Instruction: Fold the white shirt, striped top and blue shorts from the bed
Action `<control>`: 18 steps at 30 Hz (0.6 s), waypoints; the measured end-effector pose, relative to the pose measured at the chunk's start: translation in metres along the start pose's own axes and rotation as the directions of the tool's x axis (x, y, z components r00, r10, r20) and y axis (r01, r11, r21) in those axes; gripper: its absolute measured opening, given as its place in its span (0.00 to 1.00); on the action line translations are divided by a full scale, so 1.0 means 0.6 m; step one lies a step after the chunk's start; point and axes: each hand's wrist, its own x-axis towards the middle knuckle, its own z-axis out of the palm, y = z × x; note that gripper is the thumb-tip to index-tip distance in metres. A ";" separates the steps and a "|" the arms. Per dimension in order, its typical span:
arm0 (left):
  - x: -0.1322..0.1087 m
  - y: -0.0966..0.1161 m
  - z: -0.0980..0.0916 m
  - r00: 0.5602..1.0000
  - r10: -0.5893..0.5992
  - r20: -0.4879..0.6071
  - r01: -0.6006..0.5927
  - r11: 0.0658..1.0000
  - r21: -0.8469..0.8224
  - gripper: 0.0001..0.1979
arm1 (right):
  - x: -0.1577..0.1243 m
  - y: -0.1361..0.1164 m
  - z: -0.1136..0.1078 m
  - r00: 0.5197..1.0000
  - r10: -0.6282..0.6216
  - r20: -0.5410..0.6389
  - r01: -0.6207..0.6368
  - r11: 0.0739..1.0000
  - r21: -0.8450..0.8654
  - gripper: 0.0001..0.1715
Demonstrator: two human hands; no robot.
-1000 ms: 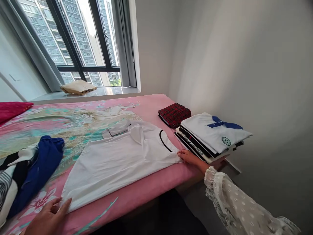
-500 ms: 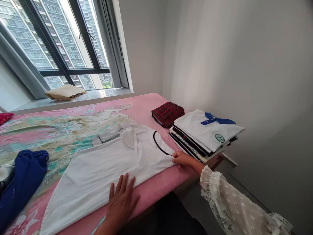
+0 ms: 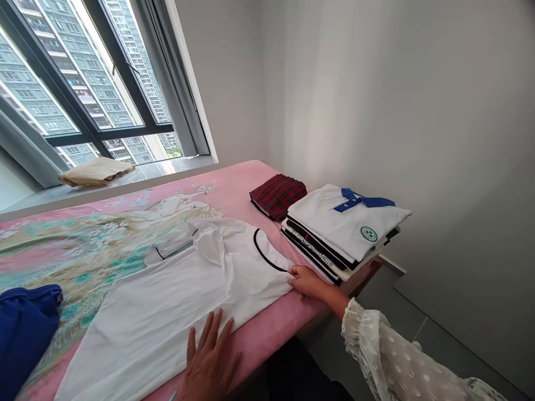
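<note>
A white shirt (image 3: pixel 167 312) with black trim at its neckline lies spread on the pink bed (image 3: pixel 267 328). My left hand (image 3: pixel 211 356) rests flat on its near edge, fingers spread. With thumb and fingers pinched, my right hand (image 3: pixel 307 284) grips the shirt at the shoulder end, beside the black neck trim. Just beyond that hand stands a stack of folded clothes, topped by a white polo shirt (image 3: pixel 334 223) with a blue collar and a green round badge.
A folded red plaid garment (image 3: pixel 278 196) sits behind the stack. Blue clothing (image 3: pixel 29 328) lies at the left. On the windowsill is a beige folded bundle (image 3: pixel 97 170). The grey wall (image 3: pixel 418 122) borders the bed's right side.
My view has shifted slightly to the right, so the bed and clothes appear farther left. Both hands keep their places on the white shirt.
</note>
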 end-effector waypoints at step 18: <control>0.111 0.115 0.039 0.989 0.085 0.121 -0.068 0.988 -0.138 0.27 | -0.014 0.023 0.012 0.964 -0.161 -0.213 0.129 0.979 -0.155 0.10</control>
